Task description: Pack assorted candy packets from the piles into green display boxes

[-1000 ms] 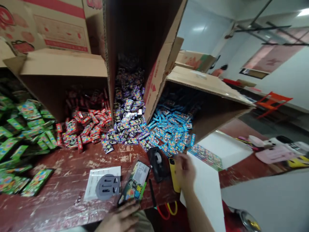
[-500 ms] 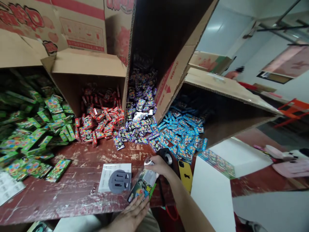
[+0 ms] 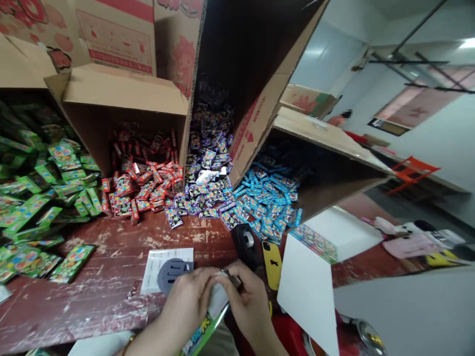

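Near the table's front edge, my left hand and my right hand come together at the upper end of a green printed package with a pale upper part. The fingers of both are closed around that end, with the thumbs drawn in close. A small dark bit shows between the fingertips, too blurred to name. My left forearm and hand cover much of the package. Just beyond my left hand, a round grey slotted disc lies on a white printed sheet, partly hidden by that hand.
Open cartons spill green packs, red packs, purple packs and blue packs onto the red table. A black tape dispenser, yellow phone and open white box stand right. A person is partly visible behind.
My left hand has moved up from the package's lower end to its top, beside my right hand. The package sits lower and nearer me. The view has shifted slightly right.
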A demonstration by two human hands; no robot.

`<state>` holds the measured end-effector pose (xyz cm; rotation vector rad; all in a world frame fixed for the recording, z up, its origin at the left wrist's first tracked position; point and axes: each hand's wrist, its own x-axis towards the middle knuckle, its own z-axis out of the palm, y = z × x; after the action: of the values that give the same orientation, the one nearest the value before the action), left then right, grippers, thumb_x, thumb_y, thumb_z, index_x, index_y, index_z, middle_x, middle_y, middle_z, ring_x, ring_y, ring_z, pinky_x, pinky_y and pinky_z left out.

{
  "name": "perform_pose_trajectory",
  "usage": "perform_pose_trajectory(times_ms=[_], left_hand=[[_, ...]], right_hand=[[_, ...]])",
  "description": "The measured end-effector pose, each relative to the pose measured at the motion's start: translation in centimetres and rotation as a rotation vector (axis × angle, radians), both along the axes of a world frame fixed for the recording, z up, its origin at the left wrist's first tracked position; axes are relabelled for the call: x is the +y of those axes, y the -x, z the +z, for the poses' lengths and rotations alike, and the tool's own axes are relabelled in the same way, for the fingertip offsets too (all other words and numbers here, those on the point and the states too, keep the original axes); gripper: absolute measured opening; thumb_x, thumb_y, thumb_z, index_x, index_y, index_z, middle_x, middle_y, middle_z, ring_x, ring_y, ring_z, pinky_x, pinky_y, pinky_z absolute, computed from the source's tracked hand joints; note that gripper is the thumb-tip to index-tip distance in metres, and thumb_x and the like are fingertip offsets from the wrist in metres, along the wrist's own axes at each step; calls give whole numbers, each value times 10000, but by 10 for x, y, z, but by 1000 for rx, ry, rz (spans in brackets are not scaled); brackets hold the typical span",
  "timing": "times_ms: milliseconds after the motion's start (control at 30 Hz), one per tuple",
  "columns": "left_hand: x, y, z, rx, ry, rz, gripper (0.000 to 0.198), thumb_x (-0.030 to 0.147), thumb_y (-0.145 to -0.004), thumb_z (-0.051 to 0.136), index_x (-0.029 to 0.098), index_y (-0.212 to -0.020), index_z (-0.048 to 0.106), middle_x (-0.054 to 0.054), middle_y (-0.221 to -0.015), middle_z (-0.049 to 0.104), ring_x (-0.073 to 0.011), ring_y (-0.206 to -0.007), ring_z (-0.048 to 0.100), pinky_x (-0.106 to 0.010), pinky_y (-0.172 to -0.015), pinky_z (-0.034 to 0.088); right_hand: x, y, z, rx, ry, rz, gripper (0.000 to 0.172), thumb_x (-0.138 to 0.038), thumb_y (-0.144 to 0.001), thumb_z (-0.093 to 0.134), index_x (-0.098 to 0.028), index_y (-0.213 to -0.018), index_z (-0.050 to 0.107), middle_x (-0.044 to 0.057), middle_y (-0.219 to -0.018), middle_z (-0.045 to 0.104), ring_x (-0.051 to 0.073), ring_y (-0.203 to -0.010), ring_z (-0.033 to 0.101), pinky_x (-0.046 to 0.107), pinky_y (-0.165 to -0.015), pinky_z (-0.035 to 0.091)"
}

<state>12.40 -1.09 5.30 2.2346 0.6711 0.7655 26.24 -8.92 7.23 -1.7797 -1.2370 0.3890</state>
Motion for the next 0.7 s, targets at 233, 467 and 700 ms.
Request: perform_pose_trajectory(times_ms=[233, 467, 700], left_hand=[[12, 12, 27, 158, 5, -124, 296, 221, -903, 426, 196, -710, 649, -33, -608, 701, -182, -523, 670, -223, -479, 469], [11, 74, 3, 223, 270, -146, 311, 352, -886, 488, 219, -637, 619, 25, -524, 627, -121, -469, 586, -166, -453, 417], [11, 44, -14, 99, 206, -144, 214, 381, -859, 537, 227, -781, 664, -17, -668, 679, -169, -605, 630, -217, -551, 459]], right_hand=[[7, -13, 20, -288, 30, 344, 156, -124, -823, 562, -224, -739, 648, -19, -751, 689, 149, -752, 620, 365, -918, 322], [-4, -50, 29, -259, 80, 284, 190, -137, -833, 522, -221, -739, 664, -2, -747, 697, 160, -749, 647, 383, -995, 313], [11, -11, 54, -269, -15, 456, 202, -180, -854, 513, -261, -758, 672, 4, -796, 697, 187, -865, 641, 415, -1029, 359]])
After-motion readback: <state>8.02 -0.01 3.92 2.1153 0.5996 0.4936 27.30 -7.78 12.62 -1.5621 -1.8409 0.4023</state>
